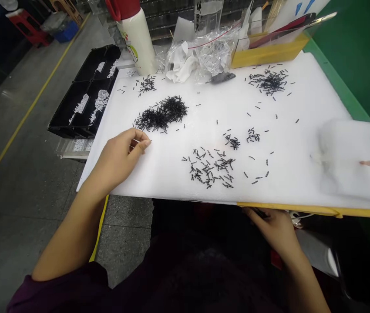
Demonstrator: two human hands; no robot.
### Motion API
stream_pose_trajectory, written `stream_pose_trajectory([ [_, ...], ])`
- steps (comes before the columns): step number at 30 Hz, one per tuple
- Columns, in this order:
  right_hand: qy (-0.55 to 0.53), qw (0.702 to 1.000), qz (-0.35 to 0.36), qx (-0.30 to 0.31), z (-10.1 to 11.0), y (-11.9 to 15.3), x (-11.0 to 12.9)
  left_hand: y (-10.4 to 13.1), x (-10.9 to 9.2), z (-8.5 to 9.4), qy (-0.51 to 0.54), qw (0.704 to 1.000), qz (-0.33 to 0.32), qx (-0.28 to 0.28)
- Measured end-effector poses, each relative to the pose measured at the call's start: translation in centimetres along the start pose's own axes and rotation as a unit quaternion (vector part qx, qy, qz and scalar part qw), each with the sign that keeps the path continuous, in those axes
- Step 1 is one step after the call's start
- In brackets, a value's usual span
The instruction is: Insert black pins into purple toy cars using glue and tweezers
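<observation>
1. Head view: left hand (121,156) at the near-left edge of the white foam sheet (302,113), fingertips pinched on a thin pale pin (143,141).
2. Right hand (274,228) below the near edge, fingers curled; what it holds cannot be told.
3. Small black rod-shaped pieces (162,114) heaped just beyond the left hand.
4. Cream bottle (136,37) at the far-left corner; its print is unreadable.
5. Black tray (89,93) beside the left edge, holding white bits.

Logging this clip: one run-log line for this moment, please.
left hand: pinches a thin pin on white sheet | right hand: below sheet edge, contents unclear | nearest: black pin pile
</observation>
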State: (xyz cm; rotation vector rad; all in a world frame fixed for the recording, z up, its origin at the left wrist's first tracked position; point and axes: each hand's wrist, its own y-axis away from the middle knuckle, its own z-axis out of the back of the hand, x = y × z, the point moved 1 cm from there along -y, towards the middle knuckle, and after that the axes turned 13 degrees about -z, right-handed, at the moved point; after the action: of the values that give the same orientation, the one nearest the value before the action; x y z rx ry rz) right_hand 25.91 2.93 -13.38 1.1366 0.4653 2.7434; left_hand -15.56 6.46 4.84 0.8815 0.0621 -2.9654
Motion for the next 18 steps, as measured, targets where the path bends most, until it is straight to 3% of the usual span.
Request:
stream_pose_trajectory([
  [3, 0.001, 1.0, 0.001, 0.005, 0.0, -0.1, -0.3, -0.9, -0.6, 0.3, 0.019, 0.998, -0.017, 0.061],
  [5, 0.001, 1.0, 0.0, 0.007, 0.0, -0.2, -0.3, -2.4, -0.6, 0.9, -0.013, 0.999, -0.023, 0.034],
  [8, -0.001, 1.0, -0.002, 0.006, 0.0, -0.2, -0.1, -5.7, -0.1, 1.8, -0.057, 0.997, -0.029, -0.052],
  [12, -0.008, 1.0, -0.004, -0.002, 0.0, 0.0, 0.4, -9.5, -0.6, 1.7, -0.067, 0.996, -0.044, -0.037],
  [14, -0.011, 1.0, -0.005, -0.007, 0.0, 0.1, 0.5, -10.6, -2.1, 0.9, -0.069, 0.995, -0.065, -0.019],
  [18, -0.014, 1.0, -0.005, -0.002, 0.1, -0.1, 0.5, -12.5, -7.2, -1.7, -0.092, 0.979, -0.171, 0.057],
])
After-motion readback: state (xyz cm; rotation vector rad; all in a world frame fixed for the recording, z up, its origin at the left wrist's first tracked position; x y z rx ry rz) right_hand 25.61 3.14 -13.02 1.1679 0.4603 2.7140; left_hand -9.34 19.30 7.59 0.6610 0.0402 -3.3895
